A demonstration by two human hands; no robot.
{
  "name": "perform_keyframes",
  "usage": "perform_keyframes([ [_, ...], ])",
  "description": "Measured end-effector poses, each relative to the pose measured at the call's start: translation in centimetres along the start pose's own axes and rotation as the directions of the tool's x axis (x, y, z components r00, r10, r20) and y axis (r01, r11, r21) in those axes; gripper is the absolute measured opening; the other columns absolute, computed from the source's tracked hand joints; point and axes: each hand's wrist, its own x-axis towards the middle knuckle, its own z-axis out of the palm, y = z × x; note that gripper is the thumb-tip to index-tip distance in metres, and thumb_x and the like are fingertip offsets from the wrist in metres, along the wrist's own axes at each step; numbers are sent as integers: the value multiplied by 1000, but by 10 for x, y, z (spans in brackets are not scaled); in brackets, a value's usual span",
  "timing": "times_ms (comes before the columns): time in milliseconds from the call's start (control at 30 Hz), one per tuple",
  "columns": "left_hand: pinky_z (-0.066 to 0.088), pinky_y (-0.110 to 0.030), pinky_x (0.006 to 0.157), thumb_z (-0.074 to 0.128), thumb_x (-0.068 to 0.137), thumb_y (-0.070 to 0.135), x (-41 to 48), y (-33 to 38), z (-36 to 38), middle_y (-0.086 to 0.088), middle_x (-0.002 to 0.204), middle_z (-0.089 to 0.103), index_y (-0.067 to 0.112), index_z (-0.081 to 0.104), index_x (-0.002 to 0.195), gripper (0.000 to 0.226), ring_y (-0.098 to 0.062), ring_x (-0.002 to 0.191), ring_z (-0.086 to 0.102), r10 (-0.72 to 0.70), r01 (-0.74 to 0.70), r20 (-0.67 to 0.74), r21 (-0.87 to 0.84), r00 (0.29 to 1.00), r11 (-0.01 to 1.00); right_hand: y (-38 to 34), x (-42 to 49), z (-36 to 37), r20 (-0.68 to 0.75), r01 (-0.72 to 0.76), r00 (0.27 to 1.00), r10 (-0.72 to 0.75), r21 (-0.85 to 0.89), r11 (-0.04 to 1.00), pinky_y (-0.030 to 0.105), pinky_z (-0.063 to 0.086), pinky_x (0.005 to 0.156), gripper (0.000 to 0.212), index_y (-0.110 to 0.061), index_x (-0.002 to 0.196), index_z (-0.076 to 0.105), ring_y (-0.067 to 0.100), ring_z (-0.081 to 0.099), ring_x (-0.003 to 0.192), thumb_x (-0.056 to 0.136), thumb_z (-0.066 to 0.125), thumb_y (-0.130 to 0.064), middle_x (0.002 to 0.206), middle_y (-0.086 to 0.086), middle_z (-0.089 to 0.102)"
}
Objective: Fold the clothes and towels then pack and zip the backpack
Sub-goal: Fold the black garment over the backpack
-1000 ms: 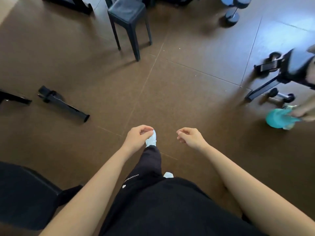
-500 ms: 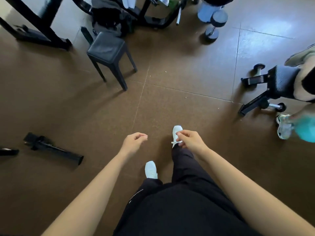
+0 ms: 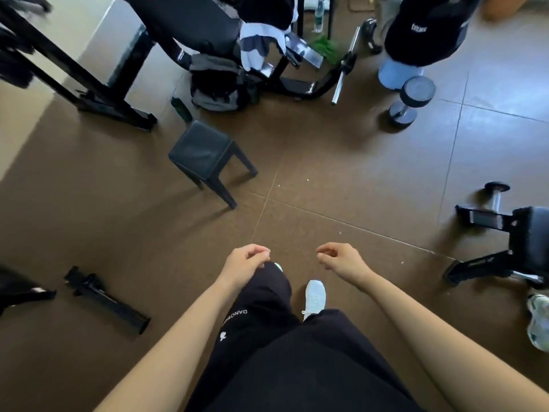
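Black trousers (image 3: 261, 310) reading perhaps "DANO…", left hand (image 3: 245, 263) and right hand (image 3: 341, 260) loosely curled, empty.

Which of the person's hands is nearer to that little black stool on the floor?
The left hand. It hangs below the black stool, only slightly to its right. The right hand hangs farther off to the right. Neither touches the stool.

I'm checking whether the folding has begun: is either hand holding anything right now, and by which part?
Nothing is held. The left hand and right hand are both loosely curled and empty, over the brown floor.
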Motion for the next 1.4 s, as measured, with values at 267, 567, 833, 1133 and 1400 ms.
perform_keyframes([
  [267, 47, -8, 67, 62, 99, 10, 145, 98, -30, -2, 94, 75, 16, 74, 99, 13, -13, 82, 67, 4, -5, -17, -76, 1000, 997, -100, 154, -85, -17, 42, 999, -43, -44, 998, 34, 54, 80, 10, -33, 94, 72, 11, 67, 77, 91, 68, -24, 81, -8, 73],
  [567, 55, -36, 93, 65, 96, 19, 311, 244, -129, 2, 95, 78, 21, 77, 100, 13, -20, 95, 72, 17, -19, -30, -42, 999, 999, -273, 317, -182, 84, 122, 991, -102, -288, 950, 25, 52, 89, 19, -25, 109, 75, 3, 65, 89, 94, 66, -31, 95, -12, 72],
  [833, 53, -26, 84, 64, 97, 19, 459, 369, -203, 4, 95, 78, 22, 77, 100, 13, -14, 87, 72, -7, 0, -76, -85, 997, 996, -389, 472, -258, 44, 109, 994, -105, -116, 987, 25, 53, 83, 12, -25, 101, 77, 6, 67, 82, 92, 69, -25, 86, -6, 73],
  [1133, 49, -20, 74, 61, 99, 18, 659, 500, -255, 4, 98, 77, 21, 76, 102, 15, -14, 89, 71, -149, 138, -93, -112, 984, 984, -512, 715, -358, 129, 102, 988, -80, -174, 979, 29, 54, 81, 14, -23, 102, 76, 13, 69, 90, 92, 69, -28, 91, -2, 75],
  [1400, 50, -26, 80, 58, 100, 16, 805, 594, -319, -5, 102, 76, 17, 74, 103, 17, -15, 86, 66, -223, 170, -148, -307, 964, 936, -608, 881, -426, -120, 63, 988, -94, -242, 968, 32, 48, 92, 33, -17, 121, 68, 22, 65, 104, 90, 71, -27, 115, 3, 67],
])
